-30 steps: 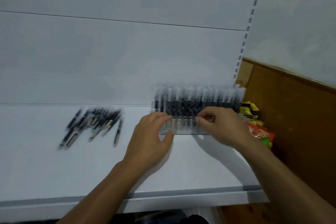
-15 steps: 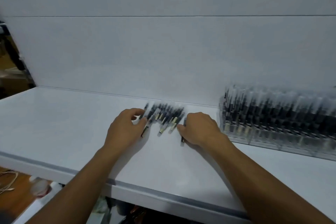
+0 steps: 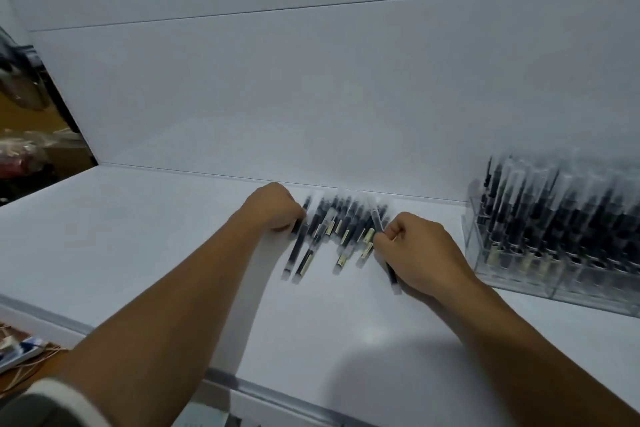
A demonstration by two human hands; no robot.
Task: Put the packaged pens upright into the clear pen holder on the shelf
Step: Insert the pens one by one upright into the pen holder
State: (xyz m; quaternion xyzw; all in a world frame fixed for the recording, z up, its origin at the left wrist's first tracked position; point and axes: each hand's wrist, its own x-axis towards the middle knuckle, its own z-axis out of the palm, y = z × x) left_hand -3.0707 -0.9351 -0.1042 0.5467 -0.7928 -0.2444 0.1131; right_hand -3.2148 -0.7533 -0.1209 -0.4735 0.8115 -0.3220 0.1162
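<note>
Shelf [image 3: 138,236] bears loose packaged pens [image 3: 341,232] and seemingly full pen holder [image 3: 471,236].

Pens [image 3: 341,229] are black inside clear wrappers, each with a small cream-yellow label. Holder [image 3: 471,246] is see-through, and the pens standing in it show the same black, with pale yellow low down. Shelf [image 3: 138,253] is plain white, with a grey strip [image 3: 225,376] along the front edge. Back panel [image 3: 311,97] is white too, kinda bluish-grey in this light. Sleeve [image 3: 59,399] is grey with a white band. Far left there's a blurry red bundle [image 3: 20,158].
</note>
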